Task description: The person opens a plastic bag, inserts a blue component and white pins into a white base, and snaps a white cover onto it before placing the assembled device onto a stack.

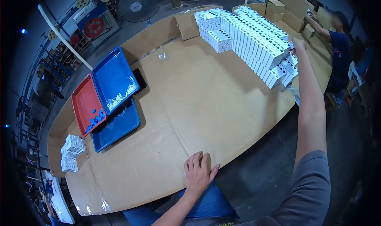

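- Head view: the right hand [299,46] reaches across to the near end of the long stack of white boxes [256,39]; whether its fingers grip a box, I cannot tell.
- The stack stands in rows on the far right part of the brown tabletop [222,115], stepping down to a lower block at its left.
- The left hand [197,173] rests open at the table's near edge, palm down, fingers loosely spread.
- Toward the left, an upper blue tray [113,73] with white pieces [122,96] overlaps a red tray [84,101] with blue pieces [95,120] and a lower blue tray [127,122].
- A small pile of white boxes [72,150] stands near the left edge.
- A co-worker [339,53] is at the far right, arms raised near cardboard boxes [275,11].
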{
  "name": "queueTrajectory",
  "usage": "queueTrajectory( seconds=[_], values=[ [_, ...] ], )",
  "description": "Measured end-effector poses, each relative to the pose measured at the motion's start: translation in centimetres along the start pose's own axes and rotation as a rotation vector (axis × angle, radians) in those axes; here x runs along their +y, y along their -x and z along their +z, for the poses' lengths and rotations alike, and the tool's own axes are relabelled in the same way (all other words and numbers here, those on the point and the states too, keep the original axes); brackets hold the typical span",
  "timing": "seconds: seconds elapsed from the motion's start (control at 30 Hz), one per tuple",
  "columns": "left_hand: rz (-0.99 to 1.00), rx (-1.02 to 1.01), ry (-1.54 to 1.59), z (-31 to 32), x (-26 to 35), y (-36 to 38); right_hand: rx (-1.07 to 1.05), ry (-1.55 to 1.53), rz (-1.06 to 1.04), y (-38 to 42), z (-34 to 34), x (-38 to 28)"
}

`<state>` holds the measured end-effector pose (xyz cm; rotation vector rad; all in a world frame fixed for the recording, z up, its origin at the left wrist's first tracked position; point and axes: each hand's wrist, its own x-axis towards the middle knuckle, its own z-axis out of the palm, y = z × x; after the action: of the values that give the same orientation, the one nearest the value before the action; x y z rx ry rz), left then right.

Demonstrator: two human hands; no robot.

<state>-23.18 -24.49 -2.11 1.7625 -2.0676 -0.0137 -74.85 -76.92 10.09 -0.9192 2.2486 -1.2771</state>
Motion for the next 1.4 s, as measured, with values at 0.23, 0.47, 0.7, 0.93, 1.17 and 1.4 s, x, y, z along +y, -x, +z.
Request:
queueTrajectory(
  seconds=[0.23, 0.47, 0.7, 0.93, 1.17, 1.4],
  values=[
    [0.002, -0.009, -0.022, 0.3, -0.1, 0.0, -0.125, 0.122, -0.012, -2.1, 2.2, -0.5],
    [0.003, -0.009, -0.040, 0.3, 0.0, 0.0, -0.224, -0.030, -0.079, -1.6, 1.1, 1.8],
    [0.009, 0.014, -0.026, 0.6, -0.1, 0.2, -0.264, -0.136, -0.081, -0.8, 0.5, 3.7],
    [0.008, 0.041, -0.001, 0.6, -0.2, 0.4, -0.225, -0.096, -0.054, -2.0, -0.5, 3.8],
    [0.011, 0.050, -0.015, 0.5, -0.1, 0.3, -0.185, -0.305, -0.167, -0.5, 0.6, 3.0],
    [0.017, 0.039, -0.031, 0.4, 0.0, 0.3, -0.353, -0.222, -0.221, -3.5, 1.4, 3.9]
  ],
)
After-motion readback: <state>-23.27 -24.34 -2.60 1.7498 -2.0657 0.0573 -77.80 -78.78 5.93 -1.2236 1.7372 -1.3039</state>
